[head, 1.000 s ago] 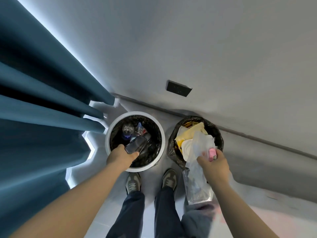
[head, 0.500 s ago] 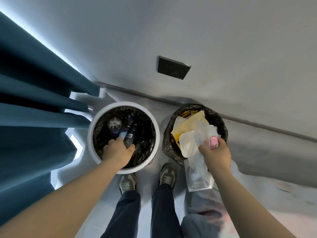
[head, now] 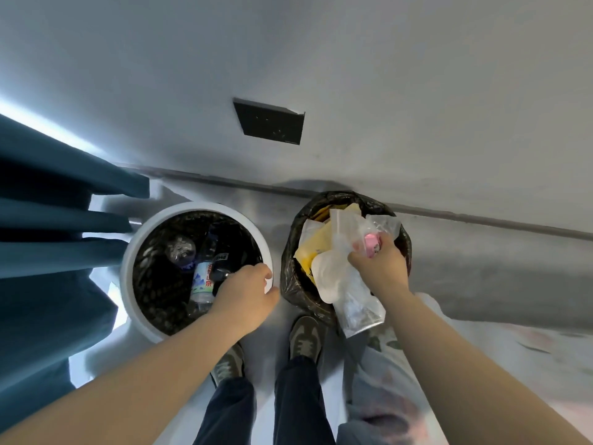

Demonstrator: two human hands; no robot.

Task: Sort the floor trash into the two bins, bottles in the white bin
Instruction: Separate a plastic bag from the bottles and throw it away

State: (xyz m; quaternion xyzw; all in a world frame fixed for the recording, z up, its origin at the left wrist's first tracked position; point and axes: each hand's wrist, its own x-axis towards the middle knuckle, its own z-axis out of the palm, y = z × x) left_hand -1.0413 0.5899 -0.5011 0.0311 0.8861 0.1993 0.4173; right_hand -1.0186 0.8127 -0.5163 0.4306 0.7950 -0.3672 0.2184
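The white bin [head: 128, 268], lined in black, stands at left and holds a crushed clear bottle [head: 180, 248], a labelled water bottle [head: 202, 281] and a dark bottle [head: 221, 258]. My left hand [head: 247, 297] hovers over its near right rim, fingers loosely curled, with nothing seen in them. The black-bagged bin [head: 288, 268] at right holds a yellow wrapper [head: 313, 248] and white plastic. Over that bin, my right hand [head: 378, 271] grips crumpled clear plastic bags [head: 359, 309] and a small pink pack [head: 370, 244]. The bags hang down over the bin's near edge.
A teal curtain [head: 48, 236] hangs close to the white bin's left side. Behind both bins is a grey wall with a black socket plate [head: 271, 123]. My shoes [head: 303, 335] stand just in front of the bins. A pale patterned bag [head: 385, 396] lies at lower right.
My left hand let go of the dark bottle, which now lies in the white bin, and drew back to the near rim. My right hand moved further over the black bin with the plastic.
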